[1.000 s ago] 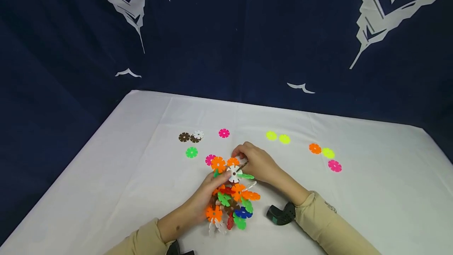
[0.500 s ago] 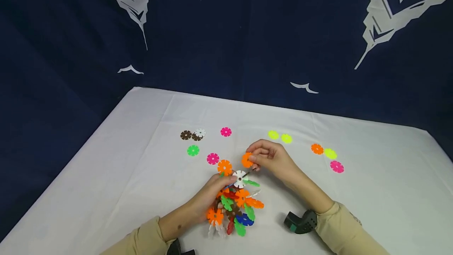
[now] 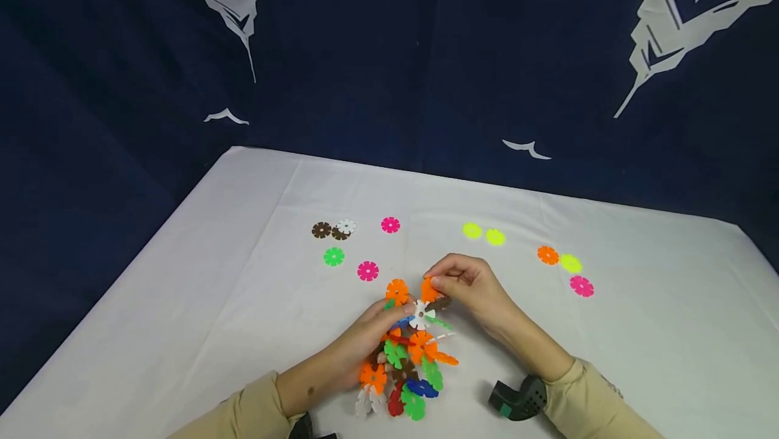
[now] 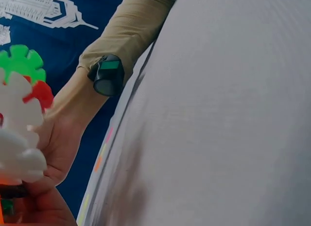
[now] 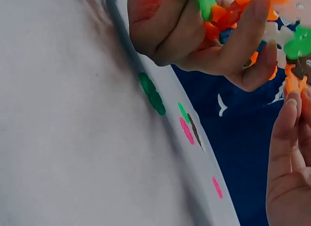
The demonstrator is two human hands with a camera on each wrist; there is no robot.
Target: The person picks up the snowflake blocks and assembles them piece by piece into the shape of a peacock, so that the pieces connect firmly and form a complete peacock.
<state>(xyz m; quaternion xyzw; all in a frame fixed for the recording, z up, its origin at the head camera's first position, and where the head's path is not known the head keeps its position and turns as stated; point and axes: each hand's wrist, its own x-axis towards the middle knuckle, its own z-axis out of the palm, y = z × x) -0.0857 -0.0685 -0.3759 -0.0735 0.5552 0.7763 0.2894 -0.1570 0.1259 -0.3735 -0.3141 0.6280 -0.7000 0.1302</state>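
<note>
A many-coloured cluster of slotted snowflake discs (image 3: pixel 404 371) is gripped by my left hand (image 3: pixel 368 337), the thumb lying beside a white disc (image 3: pixel 421 315) near its top. My right hand (image 3: pixel 477 290) pinches an orange snowflake disc (image 3: pixel 429 290) between thumb and fingers. That disc meets a brown disc (image 3: pixel 439 304) at the cluster's upper right; how deep their slots sit cannot be seen. In the right wrist view, the right fingertips (image 5: pixel 291 102) hold the orange piece against the brown one. White, green and red discs of the cluster fill the left edge of the left wrist view.
Loose discs lie on the white tablecloth (image 3: pixel 255 304): brown (image 3: pixel 321 230), white (image 3: pixel 346 226), green (image 3: pixel 334 256), pink (image 3: pixel 368 271), yellow (image 3: pixel 471 230) and orange (image 3: pixel 548 255). A black wrist camera (image 3: pixel 518 398) is on the right forearm. A dark blue curtain hangs behind.
My right hand came away from behind the cluster with an orange disc, then lowered it to the brown disc. The left hand still holds the cluster, shifted slightly right.
</note>
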